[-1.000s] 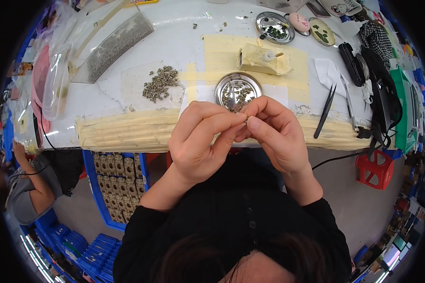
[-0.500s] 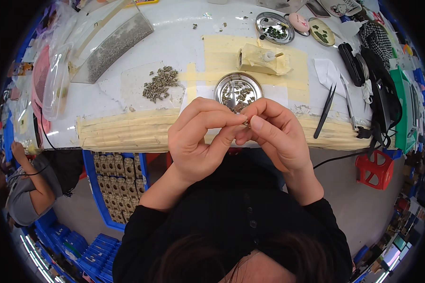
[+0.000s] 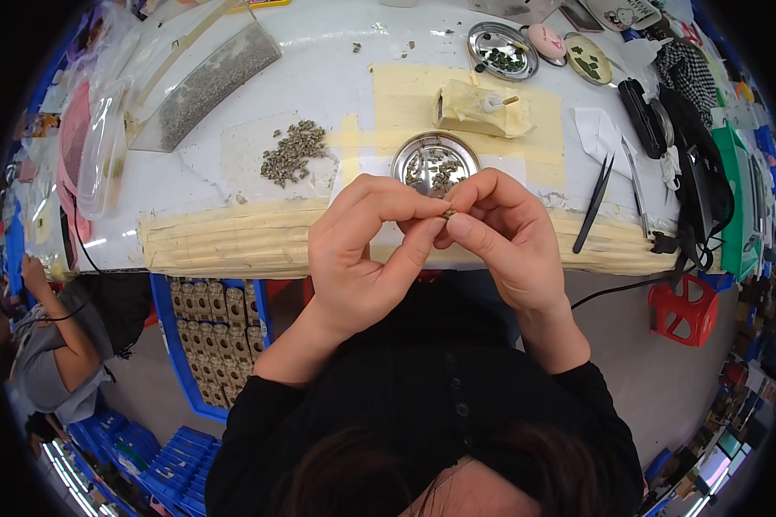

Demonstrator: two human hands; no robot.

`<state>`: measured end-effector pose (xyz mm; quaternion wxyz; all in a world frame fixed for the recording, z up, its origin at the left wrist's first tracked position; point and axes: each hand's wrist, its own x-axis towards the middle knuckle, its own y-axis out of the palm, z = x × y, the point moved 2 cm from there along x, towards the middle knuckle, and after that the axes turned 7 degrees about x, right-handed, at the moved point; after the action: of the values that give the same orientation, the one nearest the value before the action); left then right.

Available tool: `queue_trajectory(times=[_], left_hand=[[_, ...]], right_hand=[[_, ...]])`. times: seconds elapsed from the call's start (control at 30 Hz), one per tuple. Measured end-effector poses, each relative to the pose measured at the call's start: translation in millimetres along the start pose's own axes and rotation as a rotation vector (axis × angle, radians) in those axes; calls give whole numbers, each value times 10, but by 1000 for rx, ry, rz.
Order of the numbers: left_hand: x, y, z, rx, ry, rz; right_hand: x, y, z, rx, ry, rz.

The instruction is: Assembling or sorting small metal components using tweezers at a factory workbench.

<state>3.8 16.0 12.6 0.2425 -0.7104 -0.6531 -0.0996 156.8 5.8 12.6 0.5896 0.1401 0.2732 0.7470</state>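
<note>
My left hand [image 3: 366, 254] and my right hand [image 3: 513, 246] meet fingertip to fingertip over the table's near edge. Pinched between them is a small greyish metal part [image 3: 448, 214], mostly covered by the fingers. Just beyond the fingertips stands a round steel dish [image 3: 397, 164] with several similar small pieces [image 3: 444, 172] in it; its near rim is hidden by my hands. A loose heap of small metal parts [image 3: 293, 153] lies on a clear sheet to the left of the dish.
A taped block [image 3: 474, 112] stands behind the dish. Black tweezers [image 3: 593, 205] and a white cloth [image 3: 597, 133] lie to the right. A clear tray of grey granules [image 3: 215, 86] is far left. Below the table sit a blue crate [image 3: 181, 362] and a red stool [image 3: 683, 310].
My left index finger and thumb have opened slightly and shifted around the small part. The hands otherwise stay in place.
</note>
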Motion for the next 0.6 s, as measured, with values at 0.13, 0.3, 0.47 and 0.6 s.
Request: queue_trajectory(times=[0.13,0.3,0.47,0.6], left_hand=[[-5,-6,28,-72,-46,43],[-11,-1,24,-84,-68,28],[-18,12,39,-147,-134,-21],[-4,-12,32,-33,-44,-5]], right_hand=[[-6,3,27,-43,-37,-1],[-18,19,19,-80,-86,-35],[-49,36,8,-294,-152,-106],[-44,51,39,-380,-220,-81]])
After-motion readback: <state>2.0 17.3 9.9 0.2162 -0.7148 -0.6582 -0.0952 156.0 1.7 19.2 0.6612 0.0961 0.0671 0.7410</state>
